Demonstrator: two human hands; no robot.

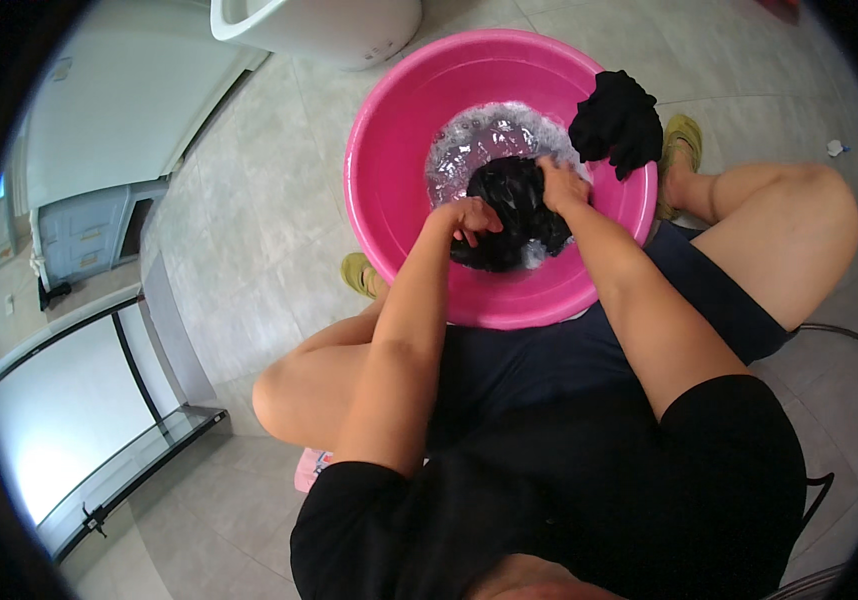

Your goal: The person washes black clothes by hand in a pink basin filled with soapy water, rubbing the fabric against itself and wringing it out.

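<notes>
A wet black garment (519, 205) lies bunched in foamy water (499, 128) inside a large pink basin (399, 110), which stands on the floor between my legs. At the garment's left edge is my left hand (471, 217), its fingers bent and apart, touching or just over the cloth. My right hand (564, 186) grips the cloth at its upper right, with the fingertips partly hidden in the folds. A second black garment (617, 122) hangs bunched over the basin's right rim.
A white toilet or similar white fixture (324, 30) stands beyond the basin. To the left are a pale door (129, 90) and a glass panel with a dark frame (174, 425). A hose or cable (854, 335) runs along the tiled floor (249, 180) at the right.
</notes>
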